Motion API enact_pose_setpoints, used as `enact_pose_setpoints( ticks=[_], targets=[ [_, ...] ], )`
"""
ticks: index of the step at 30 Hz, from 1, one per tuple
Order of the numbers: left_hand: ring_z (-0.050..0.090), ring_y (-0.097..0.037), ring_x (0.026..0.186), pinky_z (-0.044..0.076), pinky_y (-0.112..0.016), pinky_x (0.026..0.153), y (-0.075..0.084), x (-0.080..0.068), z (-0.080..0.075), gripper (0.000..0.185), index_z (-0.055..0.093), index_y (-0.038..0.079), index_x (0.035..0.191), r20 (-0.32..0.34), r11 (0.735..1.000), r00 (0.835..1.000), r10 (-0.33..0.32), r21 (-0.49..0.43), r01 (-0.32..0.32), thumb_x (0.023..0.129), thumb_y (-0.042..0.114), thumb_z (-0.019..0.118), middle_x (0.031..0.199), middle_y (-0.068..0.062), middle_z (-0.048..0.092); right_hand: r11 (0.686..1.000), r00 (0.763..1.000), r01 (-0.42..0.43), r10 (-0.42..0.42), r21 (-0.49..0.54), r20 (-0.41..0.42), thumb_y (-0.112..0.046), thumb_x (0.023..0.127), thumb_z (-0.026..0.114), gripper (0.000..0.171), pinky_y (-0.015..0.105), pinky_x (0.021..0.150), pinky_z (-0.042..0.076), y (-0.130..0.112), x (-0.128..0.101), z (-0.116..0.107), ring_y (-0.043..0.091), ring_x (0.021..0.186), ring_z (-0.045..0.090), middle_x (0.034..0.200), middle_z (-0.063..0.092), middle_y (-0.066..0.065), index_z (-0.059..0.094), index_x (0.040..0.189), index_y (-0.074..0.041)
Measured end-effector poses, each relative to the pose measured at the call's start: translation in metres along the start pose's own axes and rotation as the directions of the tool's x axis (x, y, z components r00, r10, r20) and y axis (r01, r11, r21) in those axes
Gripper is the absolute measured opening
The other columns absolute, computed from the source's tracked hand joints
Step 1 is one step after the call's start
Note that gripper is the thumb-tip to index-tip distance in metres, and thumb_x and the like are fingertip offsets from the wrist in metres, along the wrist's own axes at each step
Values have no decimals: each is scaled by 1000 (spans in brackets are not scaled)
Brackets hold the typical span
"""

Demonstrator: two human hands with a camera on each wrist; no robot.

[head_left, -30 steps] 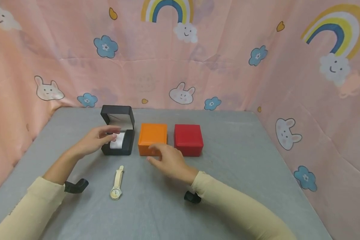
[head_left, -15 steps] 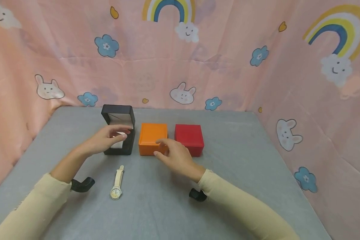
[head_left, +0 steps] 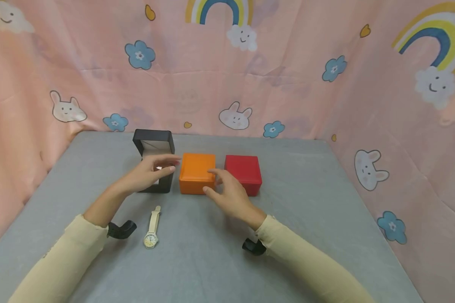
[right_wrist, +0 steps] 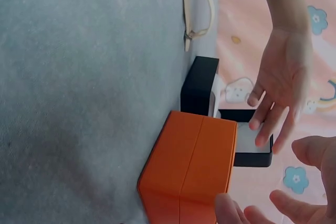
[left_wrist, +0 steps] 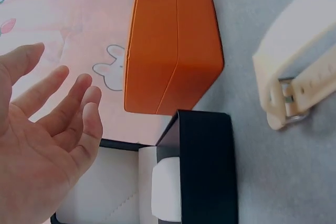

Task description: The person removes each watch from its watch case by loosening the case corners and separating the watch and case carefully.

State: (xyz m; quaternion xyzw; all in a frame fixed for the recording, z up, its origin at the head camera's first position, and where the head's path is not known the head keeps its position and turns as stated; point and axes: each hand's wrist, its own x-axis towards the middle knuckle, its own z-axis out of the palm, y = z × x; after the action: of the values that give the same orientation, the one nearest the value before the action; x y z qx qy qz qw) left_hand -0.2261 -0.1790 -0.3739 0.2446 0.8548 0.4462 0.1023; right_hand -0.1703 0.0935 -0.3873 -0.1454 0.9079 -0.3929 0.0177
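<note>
Orange box (head_left: 196,167) closed, right hand (head_left: 232,194) near it | left hand (head_left: 145,173) above opened black box (left_wrist: 207,166) | both empty, fingers loosely extended

Pink curtain bkgd w/ rainbows & bunnies (head_left: 235,116) behind grey tabletop (head_left: 311,210).

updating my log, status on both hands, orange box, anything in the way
Left hand empty, by open black box; right hand empty, near orange box. Orange box shut. Red box beside it may crowd right hand.
</note>
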Motion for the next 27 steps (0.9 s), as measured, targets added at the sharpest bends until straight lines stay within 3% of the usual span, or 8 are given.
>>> enact_pose_setpoints(
  ticks=[3,8,11,15,19,27],
  targets=[
    [59,-37,125,50,-55,103,1,5,3,43,52,1,145,2,1000,1000,10,3,-10,104,16,55,142,-22,59,1000,1000,-12,13,25,-10,-28,95,69,59,44,87,57,2,1,0,32,118,61,143,57,11,49,148,-12],
    [59,-36,123,48,-55,106,0,14,10,41,54,-2,142,8,999,999,33,6,-33,104,14,56,139,-23,61,996,998,-64,65,64,-18,-28,95,69,69,36,79,59,4,1,1,25,98,66,141,58,13,40,155,-10],
    [59,-36,121,48,-55,105,0,19,13,40,56,-1,141,9,999,999,33,23,-33,104,15,57,138,-23,61,992,996,-90,91,87,-13,-28,95,69,73,37,83,60,6,1,3,24,95,67,142,58,14,36,157,-12],
    [58,-35,122,47,-55,104,1,24,16,41,56,0,141,9,998,999,32,58,-32,103,17,57,139,-22,61,982,994,-109,107,155,16,-26,96,69,76,45,95,58,10,-1,5,32,116,66,151,51,17,30,159,-13],
    [56,-37,126,46,-56,103,1,29,17,45,52,1,145,18,997,999,28,73,-29,103,17,57,142,-22,59,961,989,-138,123,238,77,-24,97,68,80,49,102,52,15,-2,10,37,138,53,162,37,16,23,161,-9],
    [51,-39,133,44,-55,106,-1,36,17,51,47,5,150,34,998,999,-3,68,1,103,21,59,146,-20,56,912,988,-134,93,387,124,-15,93,72,97,53,116,38,24,2,27,32,153,31,170,17,11,6,163,-7]
  ],
)
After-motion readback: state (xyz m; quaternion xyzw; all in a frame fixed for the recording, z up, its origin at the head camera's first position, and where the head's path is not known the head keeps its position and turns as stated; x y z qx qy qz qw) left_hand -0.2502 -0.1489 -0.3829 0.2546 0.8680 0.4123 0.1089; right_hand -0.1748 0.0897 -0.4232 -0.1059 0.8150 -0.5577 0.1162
